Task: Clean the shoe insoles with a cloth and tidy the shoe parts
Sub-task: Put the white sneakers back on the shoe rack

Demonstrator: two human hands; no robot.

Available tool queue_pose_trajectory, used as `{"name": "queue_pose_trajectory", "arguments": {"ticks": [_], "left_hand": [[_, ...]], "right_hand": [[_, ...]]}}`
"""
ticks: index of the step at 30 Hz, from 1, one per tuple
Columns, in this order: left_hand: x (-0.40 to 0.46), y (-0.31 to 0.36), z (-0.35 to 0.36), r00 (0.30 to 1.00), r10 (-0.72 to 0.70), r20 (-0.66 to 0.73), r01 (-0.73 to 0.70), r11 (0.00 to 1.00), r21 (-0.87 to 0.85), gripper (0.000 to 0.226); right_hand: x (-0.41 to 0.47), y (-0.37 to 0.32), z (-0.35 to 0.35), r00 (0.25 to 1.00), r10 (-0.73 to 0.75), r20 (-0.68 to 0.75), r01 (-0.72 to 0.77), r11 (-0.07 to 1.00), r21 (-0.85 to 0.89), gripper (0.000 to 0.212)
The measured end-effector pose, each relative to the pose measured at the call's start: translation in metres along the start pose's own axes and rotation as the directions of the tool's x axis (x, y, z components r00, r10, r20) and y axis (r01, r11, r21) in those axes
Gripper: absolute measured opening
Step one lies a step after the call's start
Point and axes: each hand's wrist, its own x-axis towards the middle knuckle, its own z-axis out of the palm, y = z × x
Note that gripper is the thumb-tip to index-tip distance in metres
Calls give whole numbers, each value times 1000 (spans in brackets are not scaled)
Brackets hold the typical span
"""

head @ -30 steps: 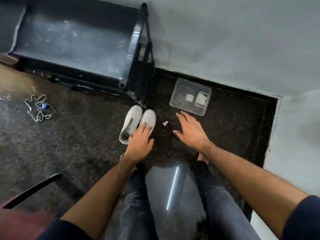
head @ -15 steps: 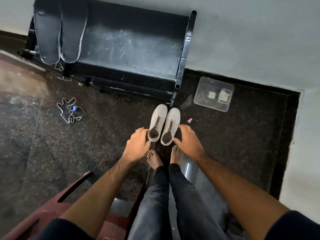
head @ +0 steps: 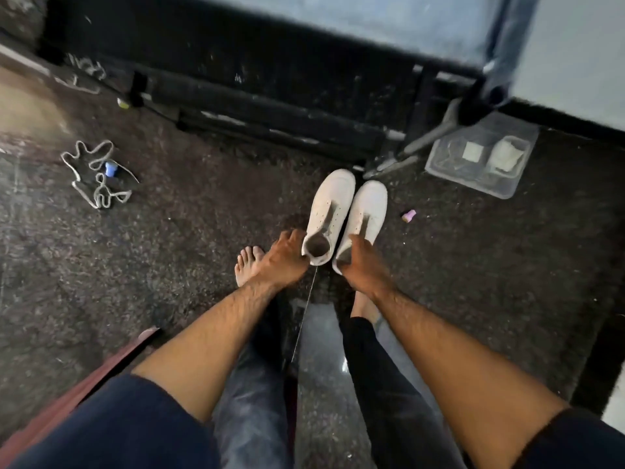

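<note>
Two white lace-less shoes stand side by side on the dark floor, toes pointing away from me. My left hand (head: 284, 257) grips the heel of the left shoe (head: 329, 206). The heel of the right shoe (head: 368, 208) is held by my right hand (head: 363, 262). A tangle of white shoelaces (head: 96, 172) with a small blue piece lies on the floor at the left. No insoles or cloth show in this frame.
A black bench (head: 270, 106) runs along the wall just beyond the shoes. A clear plastic box (head: 443, 167) with pale items inside sits at the right. A small pink bit (head: 409, 215) lies beside the right shoe. My bare feet (head: 248, 265) rest behind the shoes; a red chair edge (head: 101, 370) is lower left.
Both hands have closed onto the shoe heels, where before they rested beside them. The view has dropped closer to the floor, and the insoles on the bench have left the frame.
</note>
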Motion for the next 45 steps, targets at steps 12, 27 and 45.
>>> {"name": "queue_pose_trajectory", "arguments": {"ticks": [12,27,45], "left_hand": [[143,-54,75,996,74,43,-67,987,-148,72],[119,-56,86,999,34,12,-30,968,-250,40],[-161,-18,-100,981,176,79,-117,868,-482,79]], "right_hand": [[120,31,101,986,87,-140,-100,991,-86,59],[93,24,71,977,166,-135,-151,981,119,27],[-175,-125,-95,985,-163,49,140,939,314,61]]}}
